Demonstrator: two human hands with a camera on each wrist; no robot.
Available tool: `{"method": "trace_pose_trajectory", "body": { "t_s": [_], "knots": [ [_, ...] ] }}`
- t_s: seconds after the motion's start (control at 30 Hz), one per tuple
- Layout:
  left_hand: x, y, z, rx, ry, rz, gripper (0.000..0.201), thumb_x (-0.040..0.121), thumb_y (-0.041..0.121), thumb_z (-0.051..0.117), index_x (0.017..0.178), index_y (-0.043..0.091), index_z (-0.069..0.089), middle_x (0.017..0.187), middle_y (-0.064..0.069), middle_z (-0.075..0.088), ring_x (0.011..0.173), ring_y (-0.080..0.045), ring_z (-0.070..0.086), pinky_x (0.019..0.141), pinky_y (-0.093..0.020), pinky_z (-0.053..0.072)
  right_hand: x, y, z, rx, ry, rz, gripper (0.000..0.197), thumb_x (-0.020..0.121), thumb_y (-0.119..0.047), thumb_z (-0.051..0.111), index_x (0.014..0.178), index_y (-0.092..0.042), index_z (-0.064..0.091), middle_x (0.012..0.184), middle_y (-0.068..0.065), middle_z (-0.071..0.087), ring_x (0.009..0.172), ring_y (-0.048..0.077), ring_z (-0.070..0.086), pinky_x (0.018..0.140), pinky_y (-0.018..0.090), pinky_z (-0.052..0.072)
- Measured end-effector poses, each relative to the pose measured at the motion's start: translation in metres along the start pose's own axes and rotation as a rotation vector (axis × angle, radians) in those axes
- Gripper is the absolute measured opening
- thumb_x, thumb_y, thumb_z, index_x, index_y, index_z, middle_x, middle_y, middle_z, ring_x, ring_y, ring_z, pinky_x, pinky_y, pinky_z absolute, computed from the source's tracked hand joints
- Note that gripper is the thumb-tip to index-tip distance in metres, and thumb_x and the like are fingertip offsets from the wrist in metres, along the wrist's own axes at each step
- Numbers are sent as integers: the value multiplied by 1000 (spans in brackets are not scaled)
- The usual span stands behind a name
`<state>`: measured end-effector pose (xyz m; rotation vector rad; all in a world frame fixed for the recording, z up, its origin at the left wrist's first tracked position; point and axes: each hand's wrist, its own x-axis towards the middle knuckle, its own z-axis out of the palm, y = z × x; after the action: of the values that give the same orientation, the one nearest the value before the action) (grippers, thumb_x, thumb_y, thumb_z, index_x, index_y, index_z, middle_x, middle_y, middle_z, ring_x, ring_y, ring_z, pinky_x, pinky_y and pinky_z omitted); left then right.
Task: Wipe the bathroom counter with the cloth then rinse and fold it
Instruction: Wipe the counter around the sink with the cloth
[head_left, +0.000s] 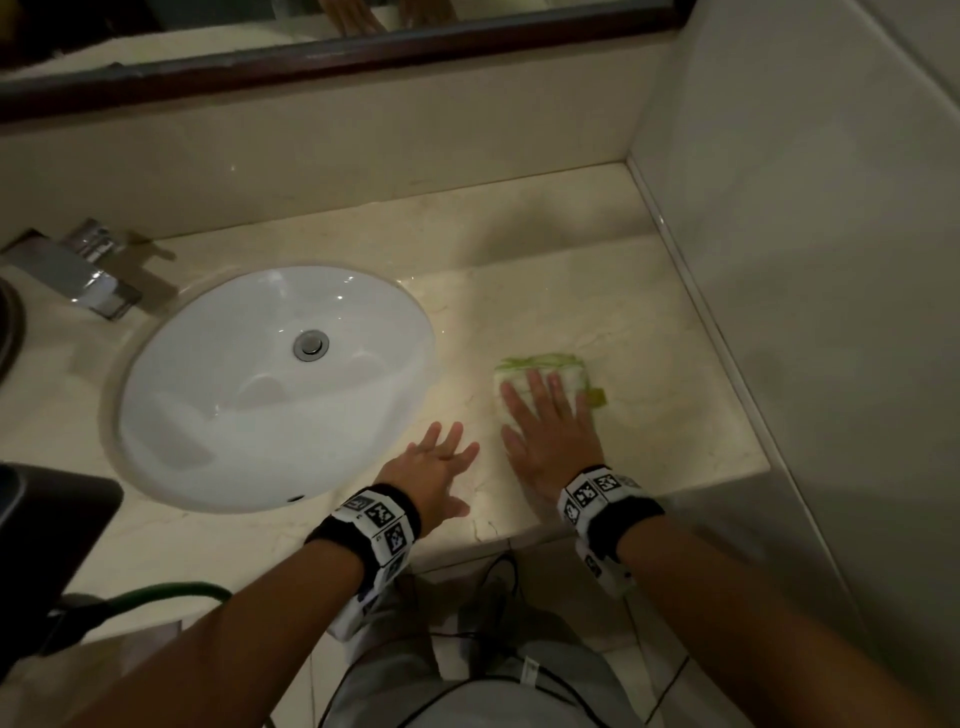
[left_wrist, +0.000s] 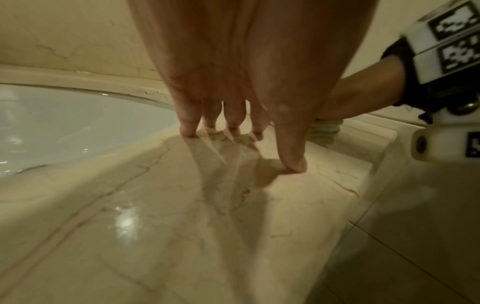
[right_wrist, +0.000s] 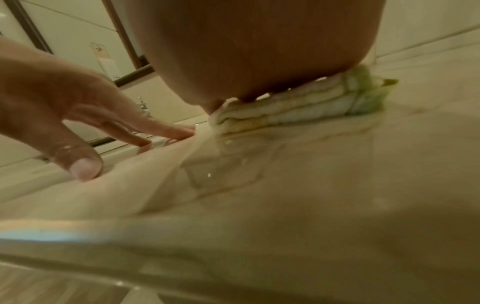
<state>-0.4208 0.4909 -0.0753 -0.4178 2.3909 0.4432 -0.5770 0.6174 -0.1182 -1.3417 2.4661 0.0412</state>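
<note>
Far left: chrome square-bodied tap (head_left: 78, 270) on the cream marble bench (head_left: 545, 270), spout toward the white oval ceramic basin (head_left: 270, 384) sunk just right of it, round metal drain (head_left: 310, 345) at the middle. Near left: dark block (head_left: 47, 530) and green hose (head_left: 171, 592) at the bench edge. Right of the basin: left hand (head_left: 436, 467), fingers (left_wrist: 187, 123) straight and spread, tips down on bare marble, holding nothing. Just beside it, further right: right hand (head_left: 550, 431) flat, fingers spread, pressing the folded white-and-green terry cloth (head_left: 540, 364) onto the bench, between basin and right wall. Far across the top: dark-framed mirror (head_left: 363, 57).
</note>
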Motion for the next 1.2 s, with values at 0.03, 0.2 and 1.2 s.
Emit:
{"method": "trace_pose_trajectory", "body": {
  "t_s": [0.03, 0.2, 1.2],
  "knots": [
    [0, 0, 0, 1, 2, -1, 82, 93, 49, 53, 153, 33, 0, 160, 4, -16, 147, -22, -14, 120, -41, 12, 0, 7, -2, 3, 7, -15, 59, 96, -54, 8, 150, -40, -11, 162, 0, -14, 149, 25, -10, 118, 56, -3],
    [-2, 2, -2, -1, -6, -12, 81, 93, 50, 51, 153, 33, -1, 159, 5, -18, 147, -21, -14, 118, -39, 13, 0, 50, -17, -17, 1, 36, 59, 94, -57, 2, 149, -42, -14, 161, -2, -15, 149, 23, -10, 119, 52, -1],
    [-47, -69, 17, -206, 128, -166, 73, 90, 58, 51, 150, 40, 14, 157, 11, 24, 134, -22, 39, 102, -38, 43, -6, -101, 16, 22, -26, -31, 63, 96, -48, 22, 154, -30, 10, 162, 13, 7, 148, 38, 3, 114, 65, 8]
  ]
}}
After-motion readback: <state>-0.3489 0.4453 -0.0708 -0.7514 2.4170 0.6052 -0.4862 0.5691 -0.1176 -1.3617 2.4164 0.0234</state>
